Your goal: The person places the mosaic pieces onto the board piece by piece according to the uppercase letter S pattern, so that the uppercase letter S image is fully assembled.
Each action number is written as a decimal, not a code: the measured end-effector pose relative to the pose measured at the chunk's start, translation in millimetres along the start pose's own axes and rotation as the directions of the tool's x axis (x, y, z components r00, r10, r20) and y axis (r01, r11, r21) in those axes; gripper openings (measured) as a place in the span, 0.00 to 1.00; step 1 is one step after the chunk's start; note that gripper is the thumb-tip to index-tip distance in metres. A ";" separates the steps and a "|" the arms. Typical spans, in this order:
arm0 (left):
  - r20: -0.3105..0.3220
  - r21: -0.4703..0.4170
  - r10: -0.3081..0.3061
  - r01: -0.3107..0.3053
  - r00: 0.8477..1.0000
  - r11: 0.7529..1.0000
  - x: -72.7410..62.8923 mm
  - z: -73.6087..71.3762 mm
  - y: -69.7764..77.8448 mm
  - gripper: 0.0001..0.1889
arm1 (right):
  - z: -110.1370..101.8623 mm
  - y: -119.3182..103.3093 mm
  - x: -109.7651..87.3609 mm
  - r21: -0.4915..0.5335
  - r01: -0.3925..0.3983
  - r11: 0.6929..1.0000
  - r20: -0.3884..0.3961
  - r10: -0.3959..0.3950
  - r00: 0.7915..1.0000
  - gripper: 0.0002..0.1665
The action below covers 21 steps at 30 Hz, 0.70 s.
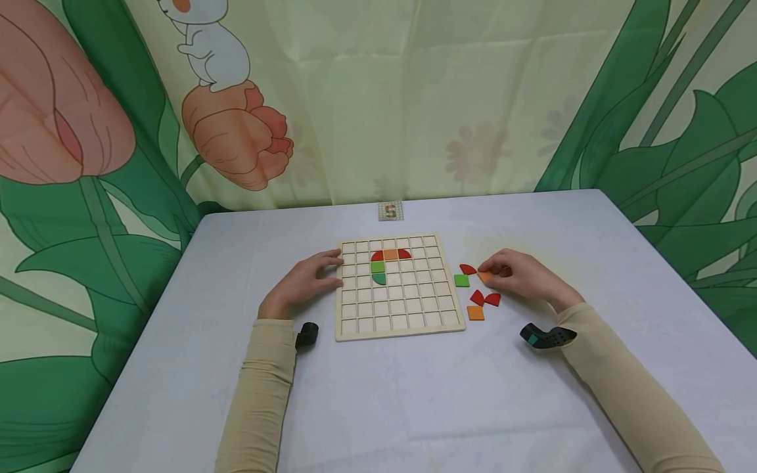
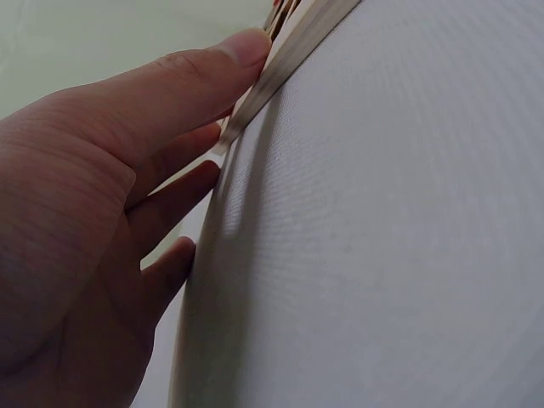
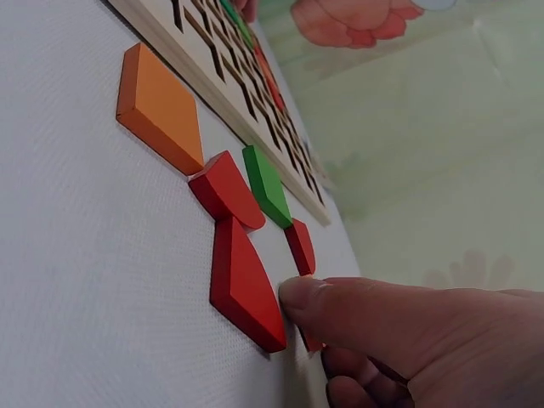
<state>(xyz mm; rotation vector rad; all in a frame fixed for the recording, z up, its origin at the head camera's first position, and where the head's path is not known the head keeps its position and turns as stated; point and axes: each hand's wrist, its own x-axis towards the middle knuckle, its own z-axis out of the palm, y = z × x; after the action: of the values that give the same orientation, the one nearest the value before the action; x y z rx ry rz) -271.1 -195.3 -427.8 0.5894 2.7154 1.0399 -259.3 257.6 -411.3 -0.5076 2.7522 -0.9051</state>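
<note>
A wooden grid board [image 1: 421, 320] lies on the table, with several coloured tiles in its upper cells: a red quarter-circle [image 1: 378, 255], an orange square [image 1: 390, 254], another red quarter-circle [image 1: 405, 253], a light green square [image 1: 378, 267] and a dark green quarter-circle [image 1: 379, 278]. At the board's left edge, my left hand [image 1: 304, 279] touches the frame with thumb and fingertips. To the right of the board, my right hand [image 1: 523, 274] pinches an orange tile [image 1: 484, 277] low over the table, its shape partly hidden by the fingers.
Loose tiles lie right of the board: a green square [image 1: 462, 280], an orange square [image 1: 476, 313] and three red quarter-circles, two of them side by side [image 3: 247, 289]. Behind the board rests a small patterned card [image 1: 390, 211]. A printed curtain [image 1: 367, 98] hangs beyond the table.
</note>
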 end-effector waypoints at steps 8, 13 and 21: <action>0.004 0.017 -0.007 0.007 1.000 1.000 0.0 0.0 -0.4 0.28 | 0.8 2.4 0.3 -0.001 0.024 1.000 -0.011 -0.024 1.000 0.18; 0.003 0.027 -0.005 0.005 1.000 1.000 0.0 0.1 -0.1 0.28 | 2.3 3.4 1.6 -0.009 0.029 1.000 -0.017 -0.029 0.999 0.17; 0.005 0.020 -0.008 0.008 1.000 1.000 0.4 0.9 -0.6 0.30 | 5.0 2.9 3.2 -0.023 0.016 1.000 -0.038 -0.016 0.999 0.15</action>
<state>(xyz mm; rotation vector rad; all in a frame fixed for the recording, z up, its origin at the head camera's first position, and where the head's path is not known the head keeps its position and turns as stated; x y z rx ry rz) -271.4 -195.0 -428.9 0.5832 2.7250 1.0093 -261.6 255.9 -417.3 -0.5223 2.7995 -0.8974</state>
